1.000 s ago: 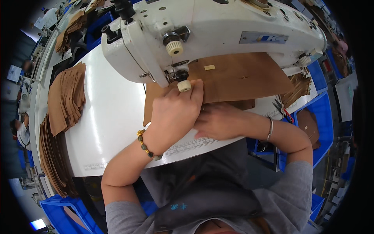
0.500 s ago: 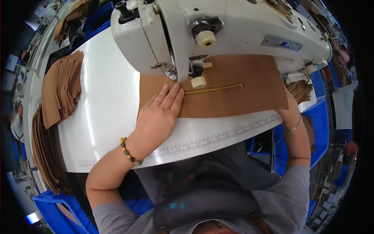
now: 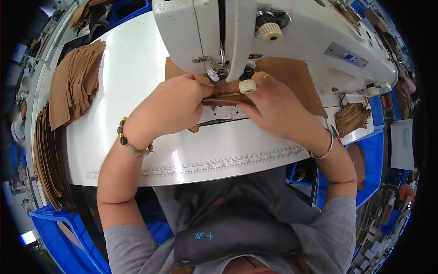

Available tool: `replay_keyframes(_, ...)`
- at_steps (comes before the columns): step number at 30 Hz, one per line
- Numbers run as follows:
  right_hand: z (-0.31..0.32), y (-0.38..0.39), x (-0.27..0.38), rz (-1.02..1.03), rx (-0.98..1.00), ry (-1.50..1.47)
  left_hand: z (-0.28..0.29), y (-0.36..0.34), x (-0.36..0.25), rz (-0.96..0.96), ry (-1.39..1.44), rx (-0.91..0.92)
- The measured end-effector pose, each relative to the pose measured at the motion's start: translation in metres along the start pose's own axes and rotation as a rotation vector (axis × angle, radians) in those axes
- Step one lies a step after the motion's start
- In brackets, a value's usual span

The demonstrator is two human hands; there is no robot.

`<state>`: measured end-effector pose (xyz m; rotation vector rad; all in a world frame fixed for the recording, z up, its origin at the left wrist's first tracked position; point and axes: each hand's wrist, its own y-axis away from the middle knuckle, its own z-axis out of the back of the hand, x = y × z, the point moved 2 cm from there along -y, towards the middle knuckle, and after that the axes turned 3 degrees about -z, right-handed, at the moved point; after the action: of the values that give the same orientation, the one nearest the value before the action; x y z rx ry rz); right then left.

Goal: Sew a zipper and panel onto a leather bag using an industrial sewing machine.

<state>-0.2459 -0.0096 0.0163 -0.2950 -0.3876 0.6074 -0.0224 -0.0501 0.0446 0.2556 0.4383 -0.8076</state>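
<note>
A brown panel point(image 3: 292, 75) of flat, flexible material lies under the head of a white sewing machine point(image 3: 301, 36). Its near edge is lifted and folded up, and a strip of gold zipper point(image 3: 230, 94) shows along the fold, partly hidden by my fingers. My left hand point(image 3: 178, 105) is closed on the fold's left end, fingers curled just below the needle area. On the fold's right end my right hand point(image 3: 273, 107) grips with the thumb below and the fingers above, beside a cream knob point(image 3: 247, 86). The machine and my hands hide the fingertips in part.
Stacked brown pieces point(image 3: 77, 84) stand at the table's left, with more hanging at the edge point(image 3: 48, 160). Smaller brown pieces point(image 3: 353, 118) lie at the right. A printed ruler point(image 3: 219, 162) runs along the white table's front. Blue bins point(image 3: 372, 171) flank the table.
My left hand went from lying flat on the panel to gripping its folded edge. My right hand moved inward from the panel's right edge. The near side is now folded up, baring the machine bed.
</note>
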Motion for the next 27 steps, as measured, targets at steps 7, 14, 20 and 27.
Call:
replay_keyframes(7, -0.009, 0.002, 0.017, -0.06, 0.113, 0.132, -0.019, 0.013, -0.003, 0.01, -0.201, -0.125)
replay_keyframes(14, 0.0, 0.022, 0.001, -0.031, 0.003, 0.223, -0.04, 0.023, -0.01, 0.011, -0.295, -0.277)
replay_keyframes(20, -0.001, 0.017, -0.01, -0.041, 0.027, 0.135, -0.029, 0.067, -0.009, -0.111, -0.151, -0.467)
replay_keyframes(27, 0.001, 0.001, -0.023, -0.052, 0.083, 0.059, -0.024, 0.113, 0.046, 0.607, 1.501, -0.814)
